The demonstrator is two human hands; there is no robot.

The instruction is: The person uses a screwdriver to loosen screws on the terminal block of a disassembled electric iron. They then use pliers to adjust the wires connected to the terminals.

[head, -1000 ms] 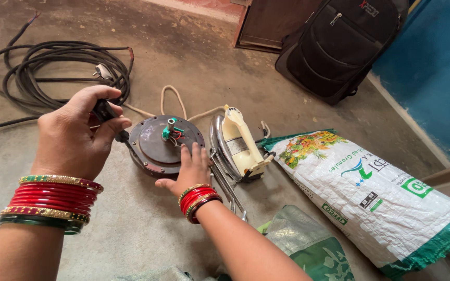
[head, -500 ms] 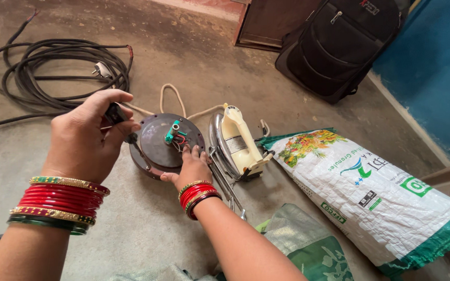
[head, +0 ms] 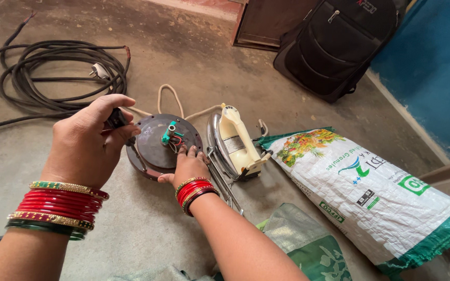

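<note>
We have the round brown heating plate (head: 154,148) lying on the concrete floor (head: 131,229), its green terminal block and wires exposed on top, so the housing is already off and the wiring not yet closed up. Our right hand (head: 188,166) presses flat on its near rim, fingers spread. Our left hand (head: 92,140) is curled around a dark-handled screwdriver (head: 123,127) at the plate's left edge. Just beside stands a cream electric iron (head: 235,143), then a printed sack (head: 371,187), coiled black cable (head: 48,73), and a black backpack (head: 334,41).

We sit on a home's bare concrete floor (head: 194,57), blue painted wall (head: 433,67) beside us, black backpack (head: 334,47), coiled cable (head: 42,73), clothes iron (head: 235,140), printed woven sack (head: 371,187) around us.
</note>
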